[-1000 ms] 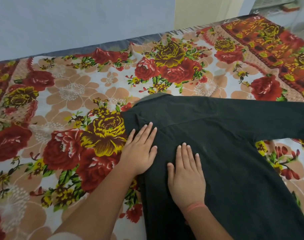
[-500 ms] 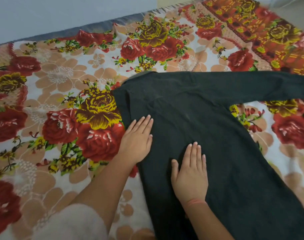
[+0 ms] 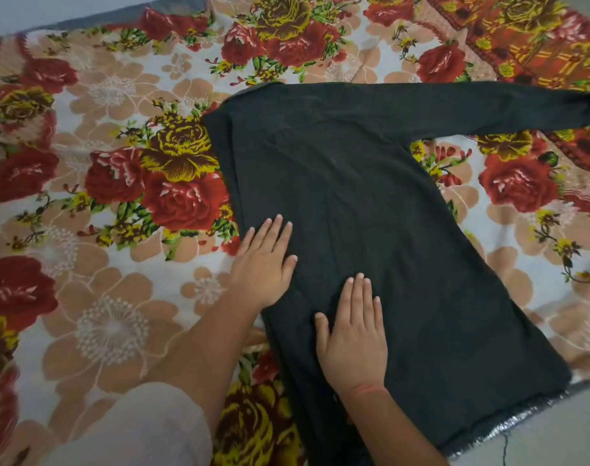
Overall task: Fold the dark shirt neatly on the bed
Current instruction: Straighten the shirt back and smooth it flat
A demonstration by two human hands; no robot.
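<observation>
Creases get pressed out of the dark shirt (image 3: pixel 371 196), spread on the floral bedspread (image 3: pixel 118 230): left hand (image 3: pixel 265 264) flat on its left edge, right hand (image 3: pixel 352 334) flat mid-body, fingers straight. Next, likely, the outstretched sleeve (image 3: pixel 472 109) needs folding inward.

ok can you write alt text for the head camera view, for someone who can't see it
A person presses both open hands flat on a dark shirt spread on a bed's red and yellow floral cover: the left hand at the shirt's left edge, the right hand on its lower middle. One long sleeve stretches out to the right.
</observation>
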